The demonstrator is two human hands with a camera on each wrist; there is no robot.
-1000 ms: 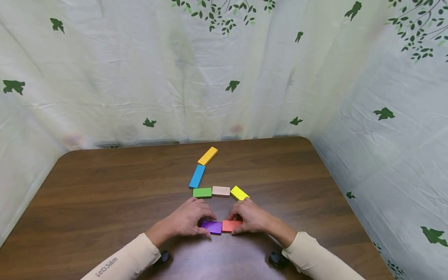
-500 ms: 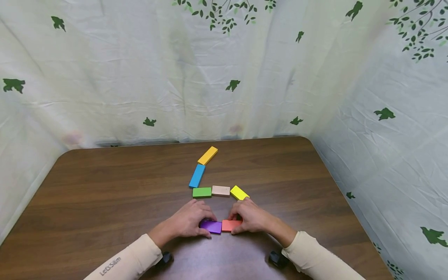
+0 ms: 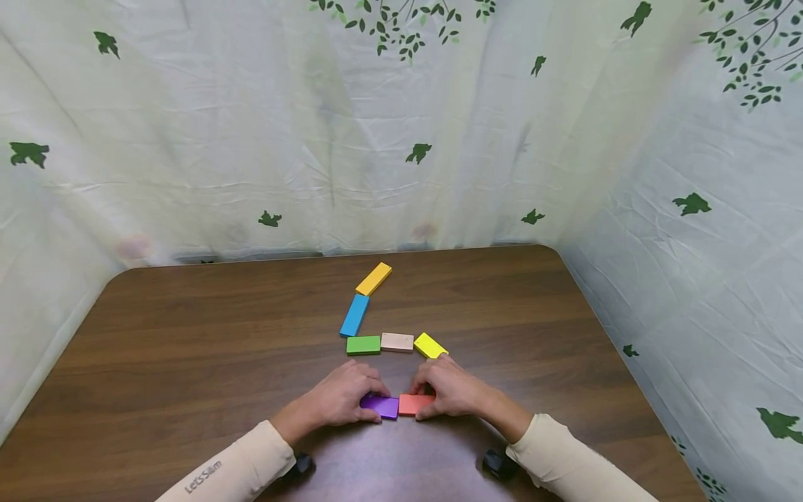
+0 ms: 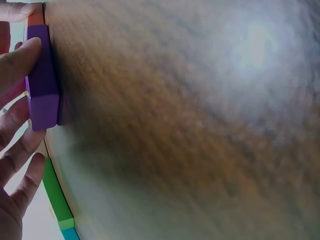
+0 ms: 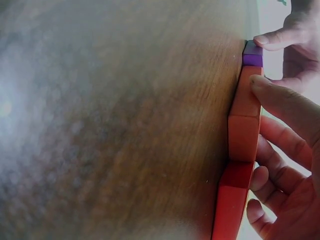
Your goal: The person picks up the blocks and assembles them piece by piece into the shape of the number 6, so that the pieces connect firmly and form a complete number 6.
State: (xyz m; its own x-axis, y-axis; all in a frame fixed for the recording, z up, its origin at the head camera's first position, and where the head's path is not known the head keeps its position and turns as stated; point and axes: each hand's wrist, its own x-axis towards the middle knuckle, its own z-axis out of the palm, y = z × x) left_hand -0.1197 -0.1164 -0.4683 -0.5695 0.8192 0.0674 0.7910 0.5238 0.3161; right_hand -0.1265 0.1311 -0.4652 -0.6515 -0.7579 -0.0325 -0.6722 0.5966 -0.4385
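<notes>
One wood-grained brown surface [image 3: 188, 348] carries everything. Two cream sleeves, the left one [image 3: 232, 457] lettered, the right one [image 3: 577, 457] plain where visible, reach in on either side of the purple block [image 3: 384, 407]. Two bare hands follow: the left hand [image 3: 345, 396] has its fingers pinching the purple block itself, while the right hand [image 3: 450, 389] grasps, between thumb and fingers, the coral block [image 3: 413, 404] directly to the purple block's right, end to end with it. Two small dark devices [image 3: 500, 464] sit at the cuffs, nearer the person than the purple block.

Eight blocks show, one of each colour, all smooth, oblong and sharp-edged. Past the coral block from the purple one, one red block [image 5: 232, 205] shows only from the right wrist. Beyond the purple block run one green block [image 3: 364, 345], one pink block [image 3: 397, 342] and one slanted yellow block [image 3: 429, 345]; farther beyond, one blue block [image 3: 355, 316] and one amber block [image 3: 373, 279].
</notes>
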